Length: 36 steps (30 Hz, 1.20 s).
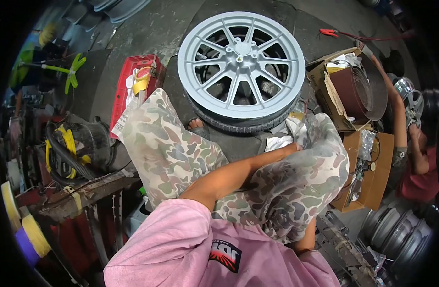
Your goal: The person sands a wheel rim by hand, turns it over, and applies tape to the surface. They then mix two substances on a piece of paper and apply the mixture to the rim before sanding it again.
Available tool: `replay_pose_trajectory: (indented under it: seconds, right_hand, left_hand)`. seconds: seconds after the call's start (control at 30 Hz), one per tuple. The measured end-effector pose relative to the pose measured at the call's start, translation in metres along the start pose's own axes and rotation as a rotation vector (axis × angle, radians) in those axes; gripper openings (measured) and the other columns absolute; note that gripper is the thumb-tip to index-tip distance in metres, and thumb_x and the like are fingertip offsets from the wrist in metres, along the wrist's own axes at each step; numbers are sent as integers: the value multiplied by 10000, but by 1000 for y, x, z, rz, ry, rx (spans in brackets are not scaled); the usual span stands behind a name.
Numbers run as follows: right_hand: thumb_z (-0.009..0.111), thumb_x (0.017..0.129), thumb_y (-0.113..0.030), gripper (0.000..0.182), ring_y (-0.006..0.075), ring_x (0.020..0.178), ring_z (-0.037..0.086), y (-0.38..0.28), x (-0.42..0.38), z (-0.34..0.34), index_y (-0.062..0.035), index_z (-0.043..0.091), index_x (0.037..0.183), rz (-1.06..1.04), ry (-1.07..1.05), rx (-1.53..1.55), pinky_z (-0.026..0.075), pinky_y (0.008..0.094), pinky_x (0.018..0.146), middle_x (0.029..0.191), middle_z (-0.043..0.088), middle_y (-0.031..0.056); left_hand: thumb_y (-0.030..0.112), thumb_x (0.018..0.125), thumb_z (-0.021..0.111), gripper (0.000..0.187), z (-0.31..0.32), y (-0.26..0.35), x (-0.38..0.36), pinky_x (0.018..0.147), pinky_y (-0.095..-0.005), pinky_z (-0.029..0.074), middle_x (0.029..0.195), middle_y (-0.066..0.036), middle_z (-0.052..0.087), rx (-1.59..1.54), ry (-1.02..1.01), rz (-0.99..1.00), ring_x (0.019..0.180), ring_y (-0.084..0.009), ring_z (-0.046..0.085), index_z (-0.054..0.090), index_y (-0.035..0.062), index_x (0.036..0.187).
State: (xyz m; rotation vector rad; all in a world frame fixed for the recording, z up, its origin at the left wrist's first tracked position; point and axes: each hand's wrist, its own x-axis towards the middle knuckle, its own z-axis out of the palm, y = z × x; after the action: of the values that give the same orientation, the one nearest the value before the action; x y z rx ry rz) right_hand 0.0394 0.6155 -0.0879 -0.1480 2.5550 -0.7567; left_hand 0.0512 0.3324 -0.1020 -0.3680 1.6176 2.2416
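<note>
- The person sits and looks down at their own knees, which wear camo trousers.
- The left arm reaches across the lap toward the right knee.
- The left hand is at a white cloth that lies between the knees. The hand is mostly hidden by the knee, so I cannot tell if the fingers are spread or pinching.
- The right hand cannot be seen. Only a bit of the right arm shows near the bottom, under the right knee.
- Just past the knees, farther away, a grey wheel rim lies flat on a black tyre. The rim has many thin spokes and a round hub in the middle.
- A bare foot peeks out just beside the tyre, on its left.
- To the left of the rim stands a red crate with a roll of yellow tape on it.
- Farther left there is a black hose and a yellow cord.
- To the right of the rim is an open cardboard box with a big roll of brown sandpaper in it.
- Another cardboard box sits nearer, on the right.
- Another person in a red top sits at the far right and stretches an arm up.
- Shiny metal rims lie in a row at the near right.
- The person wears a pink shirt.
</note>
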Motion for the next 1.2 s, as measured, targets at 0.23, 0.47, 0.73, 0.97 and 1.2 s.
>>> replay_pose_trajectory:
  seconds: [0.23,0.47,0.73,0.97,1.2]
  right_hand:
    - [598,966,-309,380,517,1042,586,-1,-21,6,17,613,1160,-18,-20,38,474,547,880,1082,626,320]
    - [587,974,-302,367,519,1034,583,12,-69,17,19,616,1149,11,-58,119,472,550,874,1072,622,320]
    - [575,982,-295,353,520,1024,579,53,-58,109,20,618,1137,-108,17,538,469,553,866,1061,618,321]
    - [534,1005,-271,307,502,1020,580,32,-26,128,3,611,1119,-264,170,210,458,558,883,1045,604,313]
    - [544,991,-245,284,486,1001,587,19,12,120,18,611,1077,-409,191,142,467,552,876,1021,616,302]
  left_hand:
    - [318,787,797,421,4,-38,34,747,-417,539,967,-235,743,357,268,69,881,-365,730,735,-28,1018]
    - [296,857,761,343,-18,-84,126,732,-366,545,870,-126,754,531,270,179,790,-261,709,746,-15,1000]
    - [255,913,713,282,-42,125,-84,744,-345,545,849,-71,725,683,118,209,770,-193,671,742,-12,1001]
    - [257,1033,590,269,-81,282,-137,830,-323,534,873,-18,655,683,112,270,820,-125,625,717,20,1023]
    - [513,1051,505,521,32,336,-232,913,-474,528,709,-48,618,11,-906,822,658,-226,613,543,130,700]
